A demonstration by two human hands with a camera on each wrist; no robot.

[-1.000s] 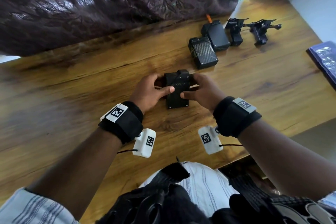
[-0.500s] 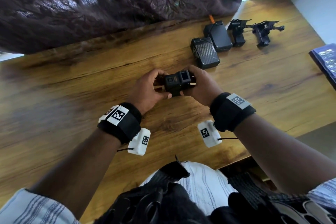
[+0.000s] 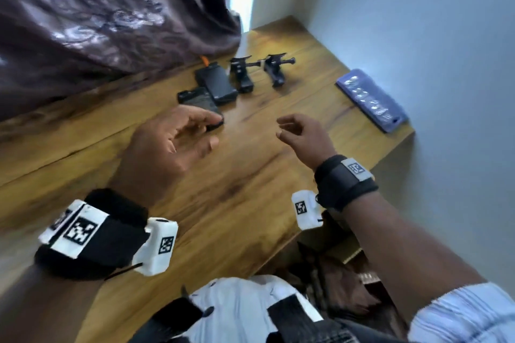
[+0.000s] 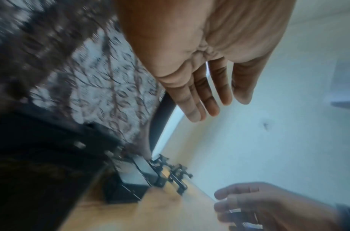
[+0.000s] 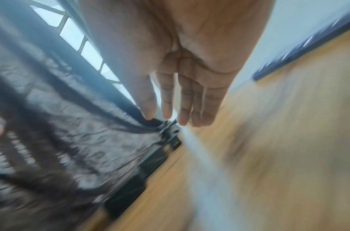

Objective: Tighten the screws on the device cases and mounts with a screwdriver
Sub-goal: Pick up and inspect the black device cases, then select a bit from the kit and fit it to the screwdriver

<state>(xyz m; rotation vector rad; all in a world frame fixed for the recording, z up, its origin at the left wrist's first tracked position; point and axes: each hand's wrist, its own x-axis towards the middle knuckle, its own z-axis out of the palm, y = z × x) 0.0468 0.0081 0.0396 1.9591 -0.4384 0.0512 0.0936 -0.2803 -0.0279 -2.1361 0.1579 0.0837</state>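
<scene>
Bare wooden table (image 3: 250,175) beneath empty, loose-fingered hands, left hand (image 3: 167,145), right hand (image 3: 301,133).

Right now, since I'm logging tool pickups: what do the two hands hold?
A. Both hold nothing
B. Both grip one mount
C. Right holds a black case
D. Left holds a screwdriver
A: the left hand and the right hand hang over the table with loose fingers and nothing in them.
</scene>
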